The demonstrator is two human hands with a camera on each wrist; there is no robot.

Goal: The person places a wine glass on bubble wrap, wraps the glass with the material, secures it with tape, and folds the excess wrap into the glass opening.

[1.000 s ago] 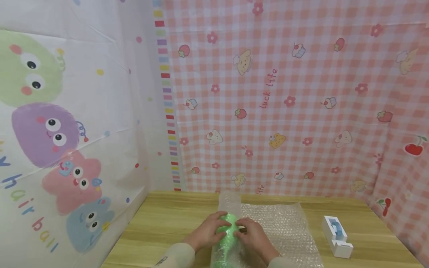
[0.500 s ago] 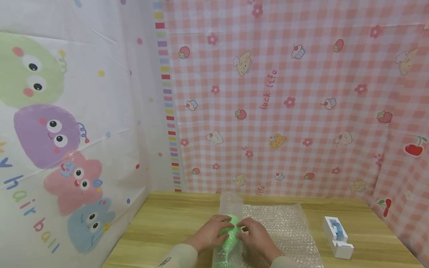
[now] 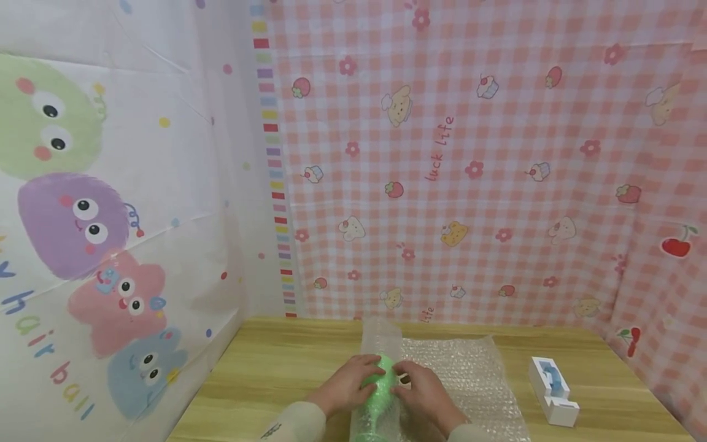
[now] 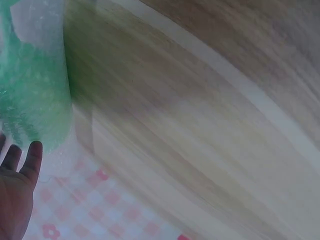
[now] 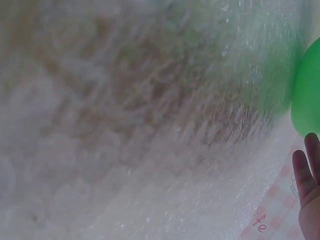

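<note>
Head view: left hand laid over green object, fingers relaxed, touching its wrapped surface. Right hand opposite, fingertips against same object, not gripped around it. Object lies lengthwise between hands at left edge of bubble wrap, partly covered. Wrap spreads rightward over wood-grain bench. White tape dispenser farther right.

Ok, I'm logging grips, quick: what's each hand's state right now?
Left hand: closed, holding the green object partly covered by bubble wrap.
Right hand: closed, fingers curved on that object's right side.
</note>
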